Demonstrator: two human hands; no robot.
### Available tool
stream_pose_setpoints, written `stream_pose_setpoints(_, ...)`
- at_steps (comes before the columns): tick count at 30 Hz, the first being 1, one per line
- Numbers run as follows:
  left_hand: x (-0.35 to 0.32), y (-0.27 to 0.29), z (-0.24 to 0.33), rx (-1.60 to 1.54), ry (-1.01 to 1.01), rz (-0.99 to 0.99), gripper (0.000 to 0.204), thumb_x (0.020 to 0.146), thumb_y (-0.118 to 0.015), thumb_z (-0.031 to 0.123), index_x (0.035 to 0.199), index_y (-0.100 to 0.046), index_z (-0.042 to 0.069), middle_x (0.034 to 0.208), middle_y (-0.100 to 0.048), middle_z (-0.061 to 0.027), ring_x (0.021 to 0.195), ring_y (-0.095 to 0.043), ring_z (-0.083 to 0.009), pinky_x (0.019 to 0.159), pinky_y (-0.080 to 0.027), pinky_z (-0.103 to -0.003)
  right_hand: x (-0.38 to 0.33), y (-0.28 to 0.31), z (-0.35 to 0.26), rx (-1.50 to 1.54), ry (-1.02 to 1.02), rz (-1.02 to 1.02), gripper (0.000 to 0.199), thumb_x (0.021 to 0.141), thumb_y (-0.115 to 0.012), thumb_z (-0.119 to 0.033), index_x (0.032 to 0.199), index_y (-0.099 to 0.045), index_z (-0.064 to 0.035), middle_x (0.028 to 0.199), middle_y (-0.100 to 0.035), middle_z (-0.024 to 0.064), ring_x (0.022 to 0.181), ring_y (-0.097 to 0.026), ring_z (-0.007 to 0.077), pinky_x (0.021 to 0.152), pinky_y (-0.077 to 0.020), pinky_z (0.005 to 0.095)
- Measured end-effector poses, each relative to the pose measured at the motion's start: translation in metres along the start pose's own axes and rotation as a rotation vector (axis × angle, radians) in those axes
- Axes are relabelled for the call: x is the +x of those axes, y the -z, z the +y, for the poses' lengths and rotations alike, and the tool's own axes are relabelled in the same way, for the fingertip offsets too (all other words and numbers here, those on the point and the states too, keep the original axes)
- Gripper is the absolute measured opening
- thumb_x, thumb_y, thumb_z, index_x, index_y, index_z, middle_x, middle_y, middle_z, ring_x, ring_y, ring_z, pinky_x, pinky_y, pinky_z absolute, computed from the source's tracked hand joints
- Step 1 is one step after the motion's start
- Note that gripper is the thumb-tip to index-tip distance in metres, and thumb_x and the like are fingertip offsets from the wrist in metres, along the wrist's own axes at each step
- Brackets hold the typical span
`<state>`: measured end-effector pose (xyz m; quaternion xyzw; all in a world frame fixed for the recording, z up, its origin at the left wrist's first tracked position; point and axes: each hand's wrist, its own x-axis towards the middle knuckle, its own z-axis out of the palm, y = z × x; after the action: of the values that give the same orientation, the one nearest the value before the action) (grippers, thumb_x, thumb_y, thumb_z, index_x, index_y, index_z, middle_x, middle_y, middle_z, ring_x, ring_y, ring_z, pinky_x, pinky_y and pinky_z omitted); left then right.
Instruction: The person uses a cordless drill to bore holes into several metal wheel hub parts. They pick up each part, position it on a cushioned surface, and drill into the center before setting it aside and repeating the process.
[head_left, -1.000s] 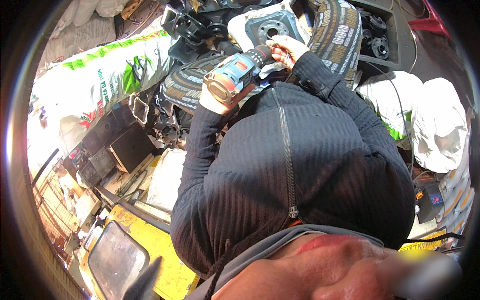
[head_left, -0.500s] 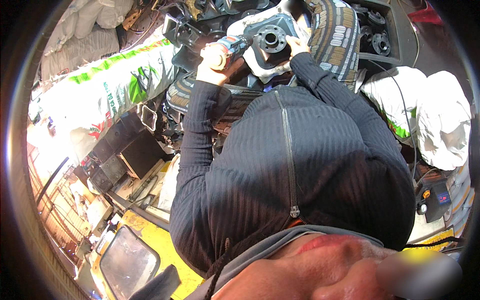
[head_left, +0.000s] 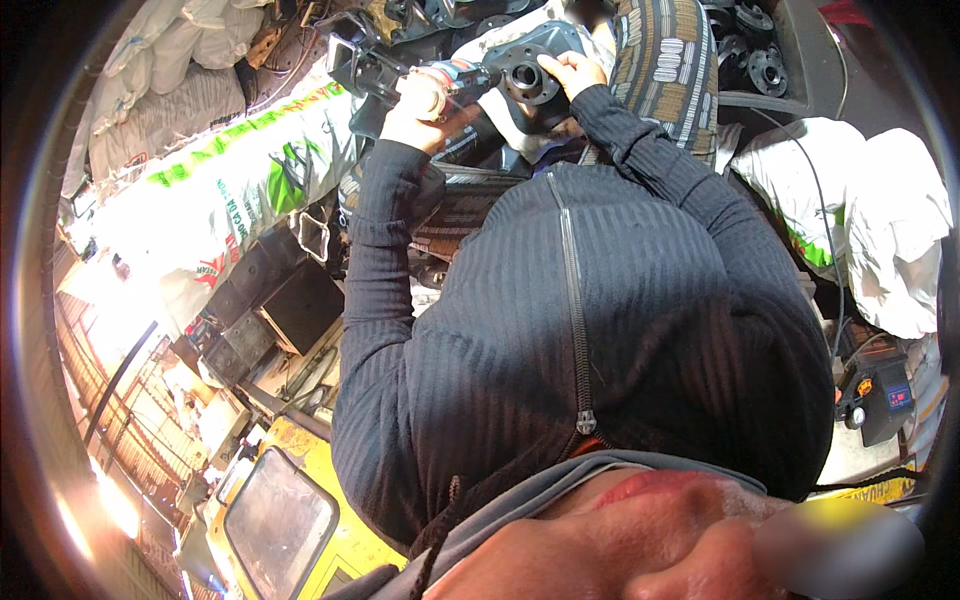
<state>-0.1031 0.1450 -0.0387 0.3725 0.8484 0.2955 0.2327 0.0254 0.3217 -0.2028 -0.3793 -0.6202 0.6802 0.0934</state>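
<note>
My left hand (head_left: 418, 116) is closed around a blue and red power drill (head_left: 462, 72). The drill's black front end points right, at the rim of a dark metal part with a round holed flange (head_left: 540, 88) and a central opening. I cannot tell whether the tip touches it. My right hand (head_left: 576, 73) pinches the far right rim of that flange, thumb and fingers together. The part rests on whitish cloth or sheet (head_left: 508, 124) within a ring-shaped patterned cushion or covered tyre (head_left: 664, 85).
Similar flanged parts (head_left: 766, 72) lie in a dark bin at the far right. Dark metal brackets (head_left: 355, 65) are piled at the far left. Large white and green sacks (head_left: 235, 195) lie left, white bags (head_left: 890, 230) right. A black cable (head_left: 822, 200) hangs beside those bags.
The flanged part has shifted slightly left, and my right hand has moved left and away with it. The drill, still in my left hand, is a little farther away.
</note>
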Motion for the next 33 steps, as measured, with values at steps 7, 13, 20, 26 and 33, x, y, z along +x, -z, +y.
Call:
stream_pose_setpoints(7,0.006,0.001,0.02,-0.288,0.177,-0.121,0.056,0.07,-0.074,0.013,0.118,-0.046,0.009,0.083,-0.059,-0.0032,0.049,-0.049,-0.0085,0.041,-0.041,-0.024,0.0,-0.003,-0.001,0.03,-0.021,0.048,0.036,0.072,-0.071,-0.04,0.07,-0.062,-0.0044,0.062,-0.059,0.0029,0.057,-0.051,0.0114,0.058,-0.0436,0.0279)
stream_pose_setpoints(13,0.01,0.003,0.051,-0.176,0.24,-0.083,0.054,0.068,-0.071,0.002,0.116,-0.048,0.005,0.088,-0.06,-0.0063,0.06,-0.055,-0.0114,0.043,-0.043,-0.024,0.003,-0.009,0.01,0.012,-0.065,0.053,0.038,0.069,-0.072,-0.043,0.071,-0.063,-0.006,0.062,-0.059,0.0031,0.057,-0.052,0.0126,0.058,-0.0436,0.0283)
stream_pose_setpoints(20,0.014,0.004,0.051,-0.223,0.249,-0.157,0.05,0.071,-0.07,0.005,0.116,-0.047,0.004,0.079,-0.058,-0.0046,0.042,-0.046,-0.0097,0.032,-0.037,-0.023,0.006,-0.01,0.015,0.024,-0.043,0.063,0.039,0.069,-0.072,-0.044,0.072,-0.063,-0.0063,0.062,-0.059,0.0026,0.057,-0.052,0.0126,0.058,-0.0438,0.0286)
stream_pose_setpoints(26,0.01,-0.005,0.036,-0.335,0.261,-0.129,0.048,0.071,-0.073,0.013,0.113,-0.051,0.008,0.079,-0.059,-0.0031,0.039,-0.045,-0.0078,0.034,-0.036,-0.022,0.005,-0.008,0.018,0.002,-0.097,0.055,0.04,0.069,-0.071,-0.045,0.076,-0.064,-0.0058,0.066,-0.061,0.0042,0.061,-0.055,0.0148,0.061,-0.0451,0.029)
stream_pose_setpoints(33,0.027,-0.01,0.005,0.617,-0.014,-0.32,0.062,0.067,-0.074,0.032,0.121,-0.048,0.014,0.107,-0.053,-0.0108,0.105,-0.047,-0.0277,0.091,-0.036,-0.039,0.006,-0.004,0.022,-0.222,-0.074,0.147,0.047,0.067,-0.069,-0.048,0.083,-0.066,-0.0043,0.076,-0.065,0.012,0.073,-0.063,0.0237,0.071,-0.0481,0.0336)
